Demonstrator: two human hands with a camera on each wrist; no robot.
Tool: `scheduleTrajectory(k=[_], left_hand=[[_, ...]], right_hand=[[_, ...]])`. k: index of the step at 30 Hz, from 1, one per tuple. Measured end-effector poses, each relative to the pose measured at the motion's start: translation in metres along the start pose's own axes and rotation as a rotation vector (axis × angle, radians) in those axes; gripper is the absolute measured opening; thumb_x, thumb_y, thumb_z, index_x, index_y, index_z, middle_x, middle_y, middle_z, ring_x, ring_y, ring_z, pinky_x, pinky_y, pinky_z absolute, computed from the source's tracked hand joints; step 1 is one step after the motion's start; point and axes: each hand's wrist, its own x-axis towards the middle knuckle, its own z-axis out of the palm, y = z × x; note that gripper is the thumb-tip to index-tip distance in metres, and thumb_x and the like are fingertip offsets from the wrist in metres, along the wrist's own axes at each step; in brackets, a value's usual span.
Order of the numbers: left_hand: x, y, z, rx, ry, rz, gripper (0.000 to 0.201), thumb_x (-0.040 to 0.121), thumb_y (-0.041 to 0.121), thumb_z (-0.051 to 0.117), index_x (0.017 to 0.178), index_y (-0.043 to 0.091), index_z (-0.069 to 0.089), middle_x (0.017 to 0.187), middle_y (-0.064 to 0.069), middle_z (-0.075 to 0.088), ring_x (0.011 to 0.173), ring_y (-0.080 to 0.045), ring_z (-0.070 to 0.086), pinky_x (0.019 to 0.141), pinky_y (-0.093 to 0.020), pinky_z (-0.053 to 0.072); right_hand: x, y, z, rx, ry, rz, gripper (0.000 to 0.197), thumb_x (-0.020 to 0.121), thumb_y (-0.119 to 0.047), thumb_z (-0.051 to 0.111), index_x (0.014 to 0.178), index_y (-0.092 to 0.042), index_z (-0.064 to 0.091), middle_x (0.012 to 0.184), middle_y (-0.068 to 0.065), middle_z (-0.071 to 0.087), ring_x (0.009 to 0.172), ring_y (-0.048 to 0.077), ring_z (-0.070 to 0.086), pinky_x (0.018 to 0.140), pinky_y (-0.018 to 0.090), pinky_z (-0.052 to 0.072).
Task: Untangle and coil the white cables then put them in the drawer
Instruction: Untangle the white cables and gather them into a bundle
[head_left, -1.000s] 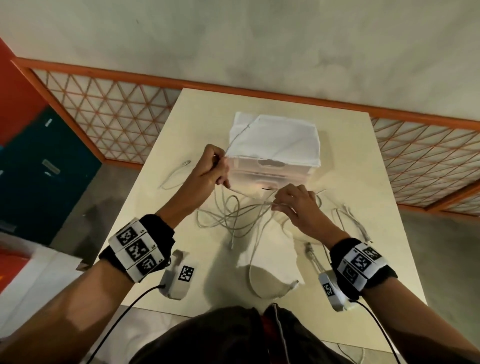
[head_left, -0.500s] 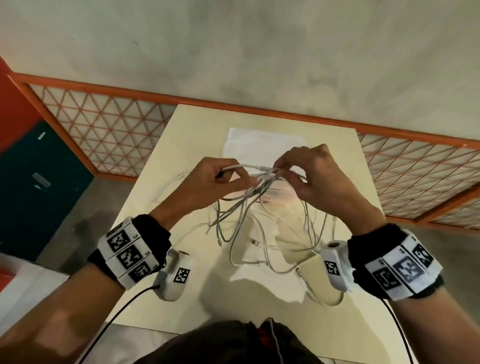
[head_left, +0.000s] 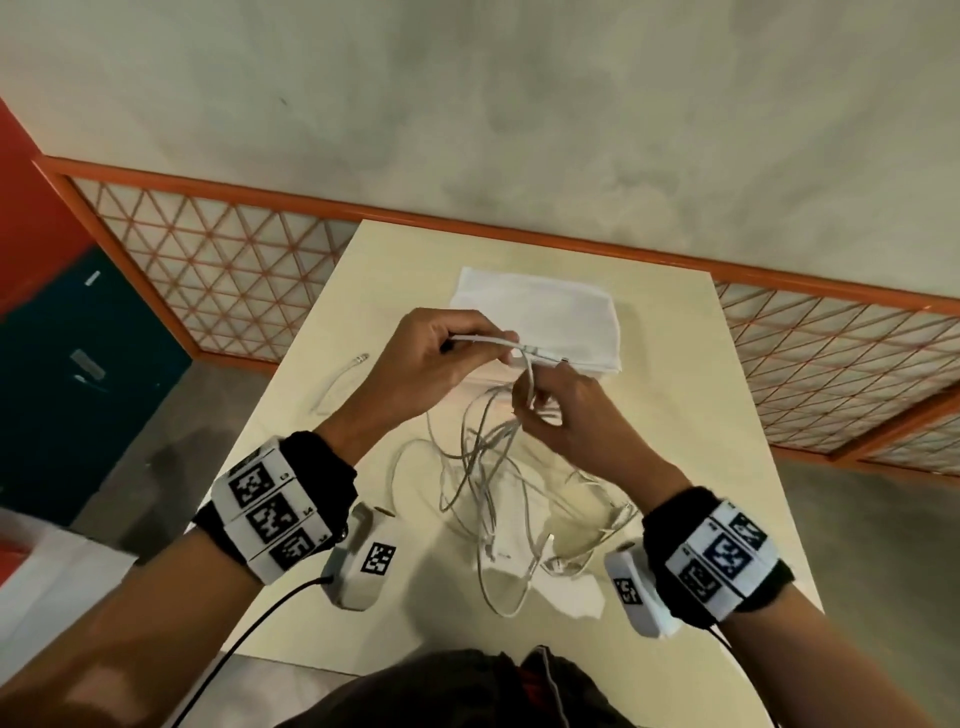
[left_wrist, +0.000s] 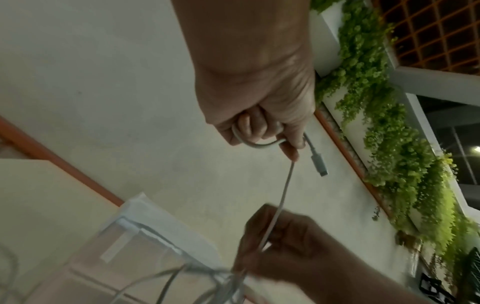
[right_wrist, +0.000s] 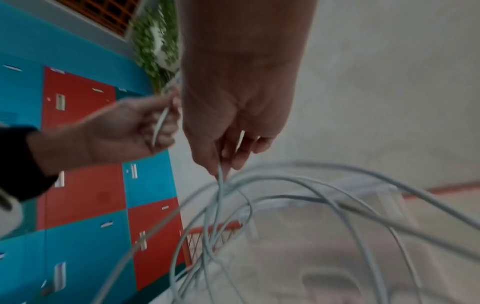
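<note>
- starting at the left: one loose white cable lies by itself on the table near the left edge, well apart from the rest, with its plug end pointing up-right.
- left hand is curled round a cable end, with a short loop tucked in the fist and the connector sticking out free past the fingers.
- middle: the tangle of white cables hangs from both hands and drapes down onto the table. can't count the cables in it, too knotted. i can make out at least two plug ends low in the pile.
- right hand pinches the same strand just below the left hand, right where it runs into the knot. the two hands are close together, nearly touching.
- behind the hands: one clear plastic drawer unit with a white cloth on top. the drawer looks closed to me.
- handling guess: these are thin, light, floppy and a bit slick, so they'll snag on each other rather than slide free. i'd hold near the plug and feed it back through the loops. don't yank, that just tightens the knot.
</note>
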Motion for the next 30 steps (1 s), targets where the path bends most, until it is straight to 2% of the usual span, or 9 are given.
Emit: scheduleTrajectory(k=[6, 8, 10, 12, 15, 17, 21, 24, 30], left_hand=[[0.005, 0.007, -0.021, -0.081, 0.285, 0.058, 0.021, 0.091, 0.009, 0.058, 0.073, 0.015, 0.065, 0.06, -0.015, 0.054, 0.043, -0.005, 0.029, 0.043, -0.015, 0.022], [0.007, -0.002, -0.033, -0.005, 0.387, 0.022, 0.022, 0.091, 0.014, 0.06, 0.07, 0.016, 0.065, 0.048, -0.003, 0.046, 0.039, -0.003, 0.024, 0.042, -0.018, 0.02], [0.005, -0.026, -0.045, 0.149, 0.419, -0.114, 0.021, 0.088, 0.023, 0.065, 0.068, 0.02, 0.068, 0.04, 0.01, 0.042, 0.037, -0.004, 0.029, 0.045, -0.024, 0.024], [-0.001, -0.055, -0.054, 0.385, 0.36, -0.343, 0.018, 0.083, 0.033, 0.069, 0.075, 0.018, 0.073, 0.045, 0.008, 0.054, 0.045, -0.006, 0.05, 0.052, -0.029, 0.034], [-0.017, -0.09, -0.053, 0.684, 0.105, -0.635, 0.031, 0.078, 0.041, 0.073, 0.086, 0.011, 0.075, 0.065, -0.004, 0.06, 0.078, -0.025, 0.065, 0.062, -0.027, 0.04], [-0.023, -0.099, -0.047, 0.714, 0.013, -0.697, 0.037, 0.077, 0.043, 0.073, 0.078, 0.007, 0.072, 0.063, -0.004, 0.057, 0.069, -0.024, 0.062, 0.057, -0.026, 0.04], [-0.024, -0.097, -0.041, 0.553, 0.112, -0.683, 0.044, 0.095, 0.039, 0.05, 0.066, 0.009, 0.066, 0.072, -0.005, 0.068, 0.064, -0.015, 0.058, 0.061, -0.026, 0.041], [-0.021, -0.083, -0.038, 0.288, 0.295, -0.594, 0.05, 0.101, 0.037, 0.038, 0.065, 0.01, 0.06, 0.046, -0.001, 0.06, 0.042, -0.012, 0.054, 0.051, -0.022, 0.042], [-0.018, -0.066, -0.035, -0.01, 0.515, -0.487, 0.034, 0.104, 0.033, 0.025, 0.08, 0.015, 0.043, 0.049, -0.006, 0.066, 0.041, -0.018, 0.064, 0.038, -0.018, 0.041]], right_hand=[[-0.025, 0.039, 0.044, -0.029, -0.24, 0.164, 0.007, 0.089, -0.022, 0.06, 0.09, -0.015, 0.063, 0.085, -0.006, 0.064, 0.088, 0.022, 0.058, 0.081, 0.039, 0.041], [-0.029, 0.046, 0.047, 0.018, -0.242, 0.199, 0.004, 0.09, -0.02, 0.058, 0.09, -0.017, 0.062, 0.088, -0.003, 0.066, 0.086, 0.02, 0.06, 0.083, 0.043, 0.046], [-0.029, 0.048, 0.043, 0.097, -0.149, 0.196, 0.004, 0.09, -0.011, 0.056, 0.09, -0.014, 0.059, 0.083, -0.008, 0.065, 0.081, 0.009, 0.061, 0.079, 0.028, 0.048], [-0.021, 0.043, 0.031, 0.147, -0.05, 0.198, 0.008, 0.092, -0.002, 0.052, 0.091, -0.009, 0.056, 0.078, -0.017, 0.058, 0.073, -0.008, 0.057, 0.07, 0.007, 0.04], [-0.006, 0.03, 0.011, 0.166, 0.069, 0.178, 0.01, 0.095, -0.006, 0.047, 0.101, -0.005, 0.056, 0.077, -0.008, 0.06, 0.071, -0.001, 0.057, 0.066, 0.012, 0.04], [0.004, 0.019, -0.002, 0.15, 0.116, 0.162, 0.019, 0.098, -0.011, 0.042, 0.105, -0.007, 0.058, 0.079, -0.006, 0.059, 0.069, 0.005, 0.054, 0.066, 0.014, 0.04], [0.018, -0.005, -0.027, 0.208, 0.171, 0.149, 0.022, 0.101, -0.015, 0.036, 0.098, -0.013, 0.058, 0.094, -0.001, 0.062, 0.061, 0.005, 0.056, 0.061, 0.013, 0.042], [0.022, -0.018, -0.032, 0.221, 0.172, 0.106, 0.021, 0.1, -0.018, 0.041, 0.095, -0.01, 0.059, 0.077, -0.013, 0.061, 0.056, 0.009, 0.055, 0.057, 0.017, 0.041], [0.011, 0.003, -0.009, 0.021, -0.18, 0.199, 0.018, 0.095, -0.02, 0.053, 0.089, -0.017, 0.07, 0.056, -0.015, 0.052, 0.049, 0.001, 0.048, 0.052, 0.015, 0.033]])
